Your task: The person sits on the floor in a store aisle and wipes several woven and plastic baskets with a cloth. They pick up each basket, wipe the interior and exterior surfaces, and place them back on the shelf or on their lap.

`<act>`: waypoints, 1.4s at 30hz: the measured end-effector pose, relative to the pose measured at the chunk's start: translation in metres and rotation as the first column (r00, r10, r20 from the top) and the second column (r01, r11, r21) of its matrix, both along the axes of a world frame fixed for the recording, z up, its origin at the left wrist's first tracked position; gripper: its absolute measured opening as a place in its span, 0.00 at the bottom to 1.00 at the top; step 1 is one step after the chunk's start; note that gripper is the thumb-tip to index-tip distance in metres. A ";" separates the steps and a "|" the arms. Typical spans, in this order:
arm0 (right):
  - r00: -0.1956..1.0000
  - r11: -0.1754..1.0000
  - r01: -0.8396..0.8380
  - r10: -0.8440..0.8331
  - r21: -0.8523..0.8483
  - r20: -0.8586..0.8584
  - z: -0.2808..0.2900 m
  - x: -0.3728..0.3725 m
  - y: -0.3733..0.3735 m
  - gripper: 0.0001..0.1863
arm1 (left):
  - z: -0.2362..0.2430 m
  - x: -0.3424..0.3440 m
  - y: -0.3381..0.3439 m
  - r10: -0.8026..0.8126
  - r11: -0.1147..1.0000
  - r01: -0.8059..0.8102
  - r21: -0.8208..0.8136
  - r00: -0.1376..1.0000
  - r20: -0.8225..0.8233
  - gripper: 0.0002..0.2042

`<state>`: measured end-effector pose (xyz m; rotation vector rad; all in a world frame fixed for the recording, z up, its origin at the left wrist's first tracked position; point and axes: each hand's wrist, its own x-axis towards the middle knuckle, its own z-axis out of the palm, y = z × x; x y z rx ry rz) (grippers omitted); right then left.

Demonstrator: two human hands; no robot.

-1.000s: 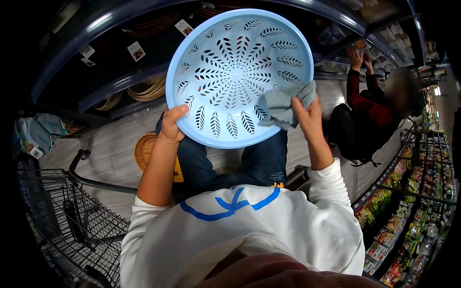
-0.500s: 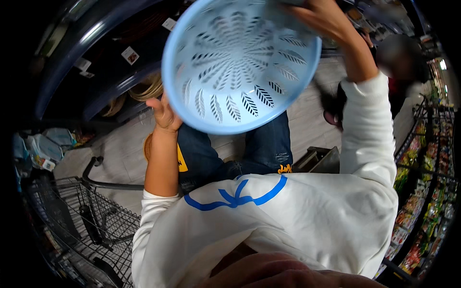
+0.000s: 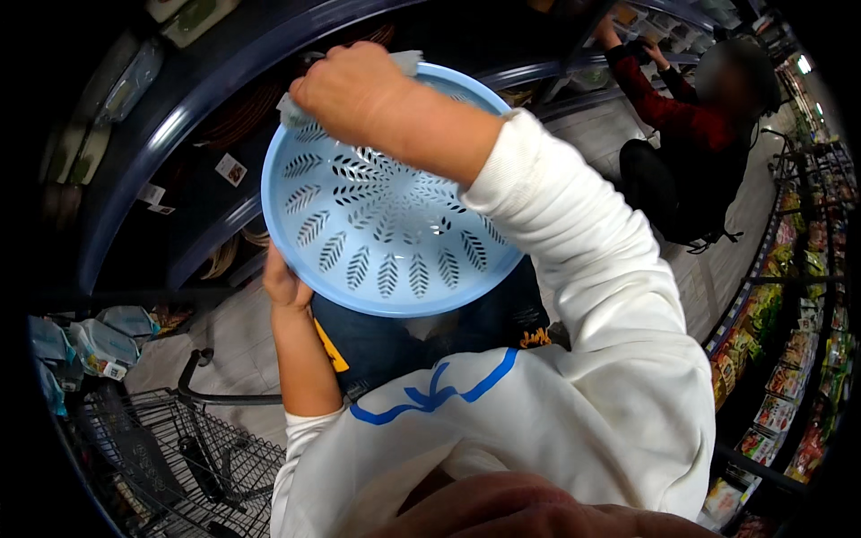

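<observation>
A light blue plastic colander with leaf-shaped holes is tilted so that its inside faces me, above my legs. My left hand is closed on its left side, with most of the fingers hidden behind the rim. Reaching across the bowl, my right hand is bunched at the far left rim. A pale grey cloth is gripped in it and sticks out on both sides of the fist, against the rim.
Dark curved shelves with price tags stand ahead and to the left. A black wire shopping cart is at lower left, near wrapped packages. Racks of colourful packets line the right. Another person crouches at far right, reaching toward a shelf.
My right hand has swept with the cloth from the colander's far right rim to its far left rim. The colander has come lower and nearer. The other person now reaches up to the shelf.
</observation>
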<state>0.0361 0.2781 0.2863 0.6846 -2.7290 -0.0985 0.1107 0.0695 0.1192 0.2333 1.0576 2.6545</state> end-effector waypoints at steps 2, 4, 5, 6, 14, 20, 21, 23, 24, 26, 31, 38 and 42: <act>0.990 0.998 -0.041 0.048 0.054 -0.135 -0.009 -0.005 -0.011 0.09 | 0.003 0.001 0.007 0.053 0.931 -0.041 -0.362 0.998 0.023 0.28; 0.966 0.993 -0.100 0.114 0.069 -0.234 -0.011 -0.005 -0.020 0.08 | 0.014 0.001 0.026 0.233 0.930 -0.191 -0.313 0.967 0.102 0.24; 0.955 0.991 -0.135 0.135 0.020 -0.262 -0.011 -0.006 -0.016 0.10 | 0.008 -0.001 0.028 0.277 0.920 -0.243 -0.307 0.958 0.071 0.24; 0.954 0.992 -0.124 0.121 0.004 -0.273 -0.011 -0.007 -0.012 0.12 | 0.006 -0.003 0.030 0.320 0.908 -0.295 -0.298 0.947 0.040 0.24; 0.982 0.938 0.064 -0.119 -0.340 -0.146 -0.013 0.017 0.095 0.17 | 0.007 -0.002 0.040 0.327 0.936 -0.318 -0.152 0.944 0.041 0.26; 0.983 0.638 0.153 -0.177 -0.755 0.050 -0.064 0.101 0.145 0.17 | 0.011 0.001 0.040 0.348 0.931 -0.339 -0.138 0.936 0.050 0.24; 0.982 0.572 0.164 -0.170 -0.803 0.079 -0.083 0.117 0.149 0.17 | 0.011 0.000 0.041 0.349 0.932 -0.340 -0.128 0.935 0.054 0.24; 0.956 0.423 0.264 -0.230 -0.867 0.179 -0.106 0.152 0.133 0.16 | 0.010 0.001 0.042 0.371 0.923 -0.362 -0.129 0.927 0.058 0.24; 0.938 0.280 0.319 -0.227 -0.905 0.261 -0.124 0.167 0.127 0.16 | 0.012 0.002 0.043 0.386 0.916 -0.376 -0.142 0.921 0.054 0.24; 0.908 0.098 0.384 -0.219 -0.918 0.356 -0.146 0.181 0.116 0.17 | 0.013 0.002 0.043 0.386 0.912 -0.373 -0.169 0.922 0.045 0.24; 0.902 0.073 0.417 -0.160 -0.906 0.402 -0.142 0.151 0.135 0.20 | 0.005 0.006 0.041 0.404 0.876 -0.402 -0.267 0.913 -0.049 0.25; 0.981 0.866 -0.188 0.190 -0.464 -0.044 -0.023 0.015 0.204 0.20 | -0.013 0.001 0.024 -0.021 0.995 0.023 -0.095 1.000 0.022 0.31; 0.999 0.938 -0.037 0.030 -0.345 -0.026 0.057 0.009 0.122 0.12 | -0.003 -0.003 0.040 0.041 0.985 -0.012 -0.174 0.986 0.163 0.26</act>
